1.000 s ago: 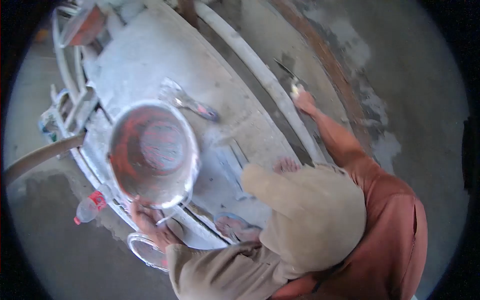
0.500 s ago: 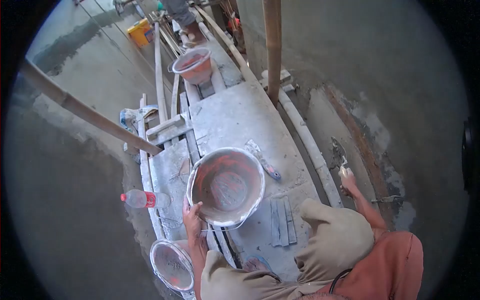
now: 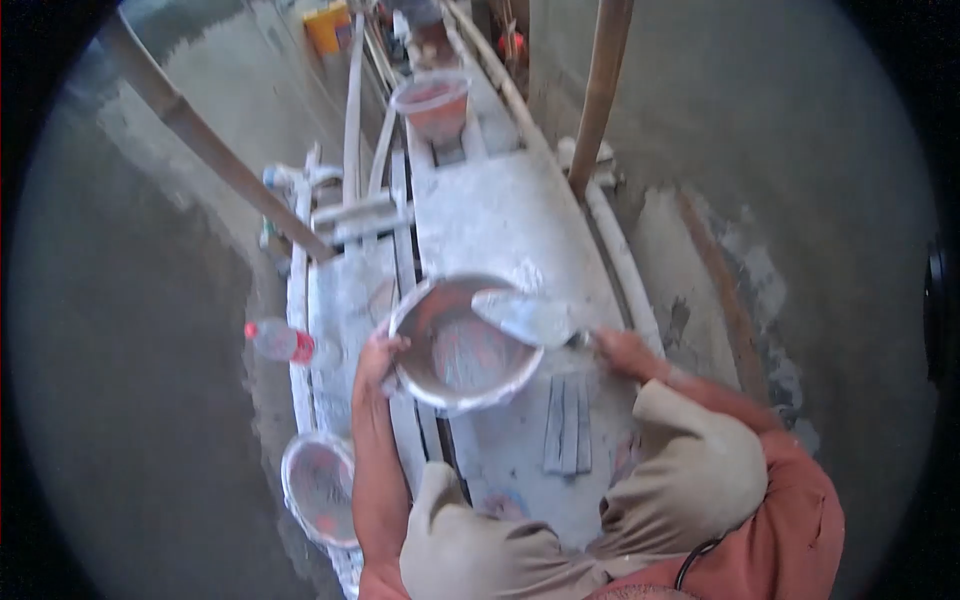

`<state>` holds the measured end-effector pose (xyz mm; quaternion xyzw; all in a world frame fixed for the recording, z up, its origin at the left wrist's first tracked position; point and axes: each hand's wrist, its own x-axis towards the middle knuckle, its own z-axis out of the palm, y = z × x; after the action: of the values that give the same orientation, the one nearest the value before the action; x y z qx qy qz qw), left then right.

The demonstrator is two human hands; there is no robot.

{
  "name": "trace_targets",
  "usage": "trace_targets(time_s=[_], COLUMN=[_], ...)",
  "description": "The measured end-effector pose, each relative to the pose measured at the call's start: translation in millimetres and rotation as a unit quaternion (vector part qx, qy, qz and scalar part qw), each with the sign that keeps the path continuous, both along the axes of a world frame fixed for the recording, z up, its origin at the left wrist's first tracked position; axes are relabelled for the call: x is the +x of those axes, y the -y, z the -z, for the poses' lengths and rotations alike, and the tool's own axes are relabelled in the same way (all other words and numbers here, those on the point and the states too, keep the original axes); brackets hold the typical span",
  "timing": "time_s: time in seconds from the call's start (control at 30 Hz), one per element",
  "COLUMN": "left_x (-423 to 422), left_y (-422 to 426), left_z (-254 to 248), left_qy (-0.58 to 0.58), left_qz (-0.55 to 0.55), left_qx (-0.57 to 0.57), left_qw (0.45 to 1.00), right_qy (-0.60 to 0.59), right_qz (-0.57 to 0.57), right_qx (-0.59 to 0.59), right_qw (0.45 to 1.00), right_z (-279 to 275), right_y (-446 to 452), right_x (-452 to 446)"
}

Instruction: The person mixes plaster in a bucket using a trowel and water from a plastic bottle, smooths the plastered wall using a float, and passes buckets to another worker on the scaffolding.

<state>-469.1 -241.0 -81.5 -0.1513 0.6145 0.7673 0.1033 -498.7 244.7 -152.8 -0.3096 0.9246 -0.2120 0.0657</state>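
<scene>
A round mortar bucket (image 3: 465, 400), stained grey and reddish inside with only residue on its bottom, stands tilted on the plank platform before me. My left hand (image 3: 380, 358) is closed around its left rim. In my right hand (image 3: 622, 355) is a trowel, gripped by the handle. The trowel's pale blade (image 3: 530, 318) reaches over the bucket's right rim; blur hides whether it touches. Nearer my knees lie several narrow grey strips (image 3: 567, 430), side by side on the platform.
Left stand a plastic bottle (image 3: 280, 342) with a red cap and a second bucket (image 3: 288, 490). Farther along the platform (image 3: 490, 215) is an orange-toned bucket (image 3: 440, 120), near another person's legs. Bamboo poles (image 3: 600, 100) rise on both sides. A yellow container (image 3: 327, 28) sits far left.
My right hand has brought the trowel from the right-hand ledge over to the bucket. The bucket has tilted under my left hand. The view has shifted slightly.
</scene>
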Motion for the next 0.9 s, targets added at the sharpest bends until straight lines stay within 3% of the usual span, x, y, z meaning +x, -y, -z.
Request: trace_targets(time_s=[0.03, 0.13, 0.2, 0.3, 0.4, 0.47, 0.53, 0.57, 0.63, 0.67, 0.73, 0.83, 0.9], left_x=[4.8, 6.0, 8.3, 7.0, -1.2, -7.5, -9.5, -11.2, -16.7, -20.2, -22.2, -23.6, -20.7], left_y=[-9.7, -8.6, -21.4, -20.6, -24.1, -29.3, -57.9, -72.5, -91.0, -97.7, -106.4, -102.5, -94.1], left_z=[-15.9, -18.4, -28.1, -30.8, -38.3, -39.5, -67.9, -78.5, -84.6, -84.7, -86.2, -90.3, -83.0], left_qy=[0.024, 0.008, 0.018, 0.010, 0.001, -0.016, -0.001, -0.031, -0.060, -0.076, -0.089, -0.076, -0.058], left_qz=[-0.028, -0.022, -0.044, -0.057, -0.044, -0.014, -0.003, 0.005, 0.024, 0.038, 0.060, 0.072, 0.069], left_qx=[-0.028, 0.064, 0.091, 0.130, 0.047, 0.008, -0.007, -0.049, -0.087, -0.133, -0.178, -0.211, -0.166], left_qw=[0.999, 0.998, 0.995, 0.990, 0.998, 1.000, 1.000, 0.998, 0.994, 0.987, 0.978, 0.972, 0.982], right_qy=[0.013, 0.076, 0.036, 0.002, 0.035, 0.113, 0.166, 0.170, 0.183, 0.186, 0.099, 0.023, -0.026], right_qz=[0.007, 0.052, 0.046, 0.037, 0.090, 0.113, 0.006, 0.012, 0.002, 0.011, 0.029, 0.086, 0.113], right_qx=[0.020, 0.072, 0.017, 0.079, 0.047, 0.031, 0.110, 0.112, 0.226, 0.226, 0.308, 0.294, 0.283], right_qw=[1.000, 0.993, 0.998, 0.996, 0.994, 0.987, 0.980, 0.979, 0.957, 0.956, 0.946, 0.952, 0.952], right_z=[11.1, -44.6, -49.2, -94.4, -123.7, -176.8, -209.7, -216.9, -223.1, -221.9, -217.9, -202.6, -184.5], right_y=[-10.8, -18.0, -54.4, -86.5, -83.1, -34.4, -6.0, 3.9, 15.9, 18.6, 21.3, 18.9, 12.1], right_x=[-2.9, 6.0, 6.0, 11.4, 37.5, 54.5, 57.2, 56.4, 53.6, 49.1, 35.9, 33.1, 37.7])
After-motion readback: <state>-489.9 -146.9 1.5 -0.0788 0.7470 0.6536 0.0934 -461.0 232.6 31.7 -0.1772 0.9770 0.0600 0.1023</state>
